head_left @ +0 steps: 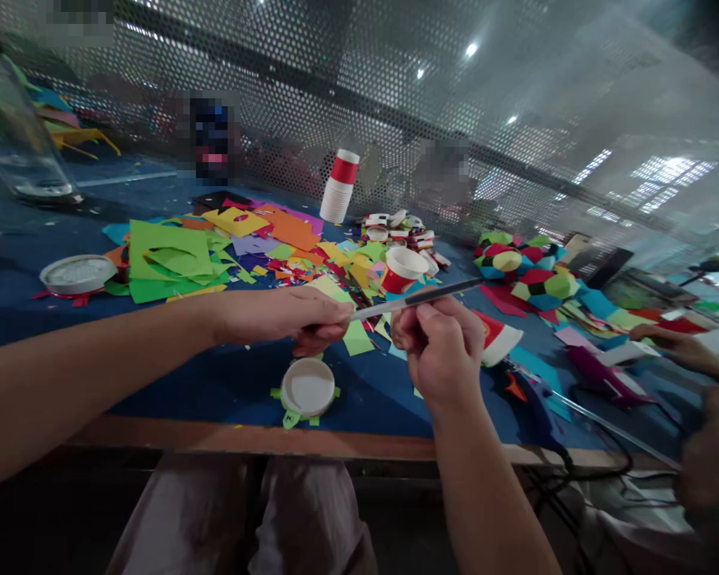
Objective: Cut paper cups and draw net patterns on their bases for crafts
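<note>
My left hand (315, 315) is closed on the pale end of a slim pen (389, 305), which is held level above the table. My right hand (443, 339) is closed around the pen beneath its dark section, and the dark end points to the right. Below the hands, near the table's front edge, lies a shallow white paper cup bottom (308, 386) with small green paper tabs around it, one like a head with eyes. A red and white paper cup (403, 270) stands just behind my right hand. Another paper cup (498, 339) lies tipped over at its right.
Coloured paper scraps (276, 247) cover the middle of the blue table. Stacked cups (340, 188) stand behind them; a glass bottle (21, 136) stands far left. Glue guns (608, 375) with cables lie right, near another person's hand (665, 339). Paper balls (524, 267) sit beyond.
</note>
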Action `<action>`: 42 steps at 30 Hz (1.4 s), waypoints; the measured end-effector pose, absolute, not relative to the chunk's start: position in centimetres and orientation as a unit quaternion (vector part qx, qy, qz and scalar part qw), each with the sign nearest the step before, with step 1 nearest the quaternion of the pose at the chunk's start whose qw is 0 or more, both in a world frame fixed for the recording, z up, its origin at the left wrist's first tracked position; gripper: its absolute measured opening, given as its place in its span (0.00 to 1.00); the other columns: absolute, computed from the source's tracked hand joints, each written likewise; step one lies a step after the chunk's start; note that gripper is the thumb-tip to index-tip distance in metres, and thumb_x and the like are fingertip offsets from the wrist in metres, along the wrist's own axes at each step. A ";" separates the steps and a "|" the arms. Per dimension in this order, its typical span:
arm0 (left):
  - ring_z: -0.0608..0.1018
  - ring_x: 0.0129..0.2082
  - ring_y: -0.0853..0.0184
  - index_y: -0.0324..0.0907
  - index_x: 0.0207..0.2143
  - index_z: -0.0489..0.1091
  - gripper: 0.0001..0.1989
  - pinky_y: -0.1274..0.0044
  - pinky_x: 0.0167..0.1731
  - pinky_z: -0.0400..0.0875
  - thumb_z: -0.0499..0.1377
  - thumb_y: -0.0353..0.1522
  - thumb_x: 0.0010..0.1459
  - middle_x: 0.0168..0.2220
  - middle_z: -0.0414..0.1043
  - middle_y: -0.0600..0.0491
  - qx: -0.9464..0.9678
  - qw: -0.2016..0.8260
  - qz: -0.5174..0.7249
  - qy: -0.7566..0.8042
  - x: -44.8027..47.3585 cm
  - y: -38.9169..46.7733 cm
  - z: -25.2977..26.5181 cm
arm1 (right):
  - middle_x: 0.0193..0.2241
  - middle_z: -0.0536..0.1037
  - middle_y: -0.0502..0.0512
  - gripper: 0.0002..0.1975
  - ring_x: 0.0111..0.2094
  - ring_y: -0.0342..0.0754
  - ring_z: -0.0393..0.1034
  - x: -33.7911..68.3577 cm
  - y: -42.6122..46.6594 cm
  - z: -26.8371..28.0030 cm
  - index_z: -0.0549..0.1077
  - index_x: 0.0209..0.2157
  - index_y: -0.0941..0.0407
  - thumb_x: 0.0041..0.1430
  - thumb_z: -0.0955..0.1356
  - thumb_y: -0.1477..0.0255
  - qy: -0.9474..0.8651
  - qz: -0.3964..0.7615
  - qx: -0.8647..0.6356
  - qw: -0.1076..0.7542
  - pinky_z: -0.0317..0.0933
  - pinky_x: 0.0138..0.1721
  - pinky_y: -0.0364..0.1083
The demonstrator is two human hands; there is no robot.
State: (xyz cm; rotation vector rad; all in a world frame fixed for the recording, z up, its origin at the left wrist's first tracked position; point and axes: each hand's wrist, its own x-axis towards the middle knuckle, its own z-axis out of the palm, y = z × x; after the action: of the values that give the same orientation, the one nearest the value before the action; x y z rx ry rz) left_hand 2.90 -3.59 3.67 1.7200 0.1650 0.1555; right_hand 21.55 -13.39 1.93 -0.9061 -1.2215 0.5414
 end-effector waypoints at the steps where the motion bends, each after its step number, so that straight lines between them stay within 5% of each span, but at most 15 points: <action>1: 0.59 0.19 0.71 0.43 0.23 0.56 0.24 0.78 0.21 0.53 0.48 0.46 0.70 0.19 0.51 0.60 0.759 0.643 0.067 0.072 2.9 -3.6 3.7 | 0.14 0.68 0.45 0.13 0.16 0.40 0.59 21.6 -13.4 1.8 0.72 0.19 0.55 0.56 0.66 0.76 -0.546 0.241 -0.409 0.690 0.51 0.18 0.41; 14: 0.58 0.19 0.70 0.44 0.23 0.56 0.24 0.77 0.21 0.56 0.47 0.47 0.68 0.19 0.49 0.61 0.752 0.652 0.066 0.076 3.2 -3.8 3.3 | 0.18 0.72 0.48 0.08 0.16 0.41 0.61 21.3 -13.8 2.2 0.74 0.21 0.54 0.51 0.67 0.71 -0.534 0.257 -0.404 0.697 0.53 0.17 0.42; 42: 0.59 0.20 0.72 0.43 0.22 0.58 0.32 0.78 0.21 0.54 0.53 0.61 0.60 0.20 0.54 0.60 0.772 0.624 0.053 0.112 2.8 -4.0 3.8 | 0.17 0.70 0.46 0.11 0.17 0.39 0.61 21.6 -13.8 1.5 0.75 0.21 0.55 0.56 0.66 0.77 -0.544 0.242 -0.429 0.679 0.54 0.17 0.40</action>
State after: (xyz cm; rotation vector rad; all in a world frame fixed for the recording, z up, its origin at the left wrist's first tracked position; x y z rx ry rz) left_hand 2.79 -4.02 3.83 1.7713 0.2575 0.1225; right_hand 21.55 -13.81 1.53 -0.9641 -1.2226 0.5424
